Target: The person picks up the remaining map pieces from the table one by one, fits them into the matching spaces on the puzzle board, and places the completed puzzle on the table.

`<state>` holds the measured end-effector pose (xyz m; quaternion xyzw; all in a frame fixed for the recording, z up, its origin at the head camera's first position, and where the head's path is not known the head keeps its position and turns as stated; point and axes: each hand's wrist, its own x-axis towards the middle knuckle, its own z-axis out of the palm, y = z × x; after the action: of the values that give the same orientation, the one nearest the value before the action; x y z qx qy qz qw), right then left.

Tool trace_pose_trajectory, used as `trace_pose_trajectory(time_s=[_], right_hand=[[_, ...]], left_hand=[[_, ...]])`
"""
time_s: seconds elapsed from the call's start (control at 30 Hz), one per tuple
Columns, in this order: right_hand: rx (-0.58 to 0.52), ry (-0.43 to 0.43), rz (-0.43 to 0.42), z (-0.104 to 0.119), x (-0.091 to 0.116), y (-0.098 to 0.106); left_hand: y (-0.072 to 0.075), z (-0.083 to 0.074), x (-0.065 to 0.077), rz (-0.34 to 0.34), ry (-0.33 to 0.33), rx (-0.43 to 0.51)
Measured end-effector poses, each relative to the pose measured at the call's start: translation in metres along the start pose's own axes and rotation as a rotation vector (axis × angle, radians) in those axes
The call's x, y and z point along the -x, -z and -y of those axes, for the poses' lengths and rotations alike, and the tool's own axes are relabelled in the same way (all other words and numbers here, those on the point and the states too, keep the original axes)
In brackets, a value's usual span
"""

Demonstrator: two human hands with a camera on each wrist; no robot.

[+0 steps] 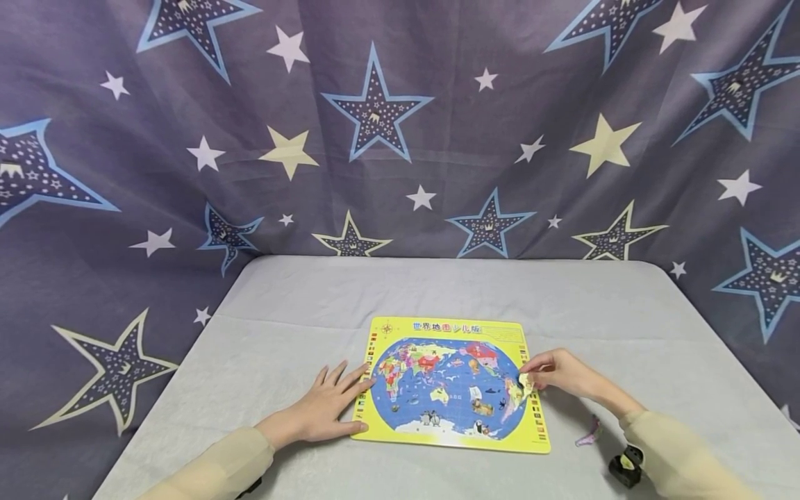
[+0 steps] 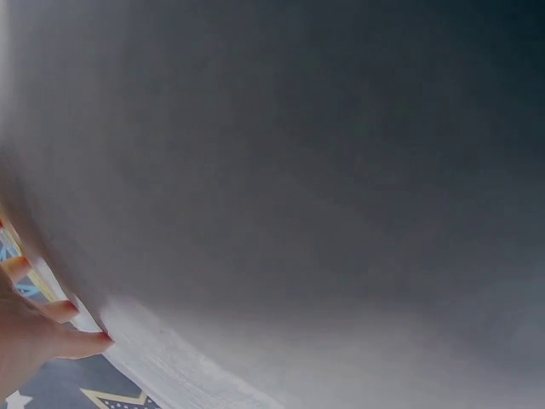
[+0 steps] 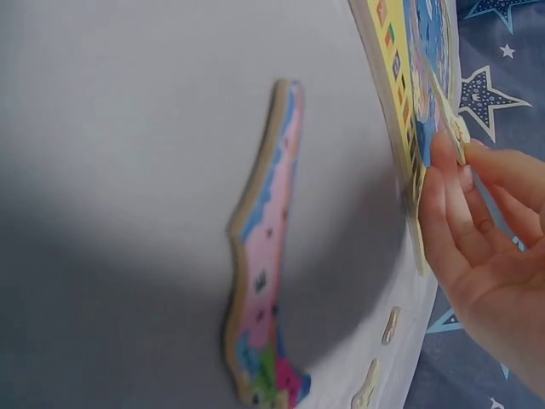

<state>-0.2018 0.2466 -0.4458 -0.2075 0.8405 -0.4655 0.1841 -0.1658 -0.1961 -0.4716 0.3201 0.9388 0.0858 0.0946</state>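
A yellow-bordered world map puzzle board lies flat on the grey table, its blue oval filled with coloured land shapes. Spread fingers of my left hand rest on the board's left edge; part of that hand shows at the corner of the left wrist view. At the board's right side, my right hand pinches a pale yellow puzzle piece between thumb and fingers. The right wrist view shows this puzzle piece tilted up from the board. A long pink puzzle piece lies near the right wrist.
Two small puzzle pieces, one upper and one lower, lie on the table in the right wrist view. A black wrist device sits by the right sleeve. Behind the table hangs a star-patterned curtain.
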Motion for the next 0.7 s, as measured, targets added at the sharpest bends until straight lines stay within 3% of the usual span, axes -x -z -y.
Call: trace_pose_trajectory(time_s=[0.7], right_hand=[[-0.024, 0.058, 0.085, -0.0006, -0.0068, -0.0066]], left_hand=[[-0.0011, 0.0008, 0.0003, -0.002, -0.002, -0.002]])
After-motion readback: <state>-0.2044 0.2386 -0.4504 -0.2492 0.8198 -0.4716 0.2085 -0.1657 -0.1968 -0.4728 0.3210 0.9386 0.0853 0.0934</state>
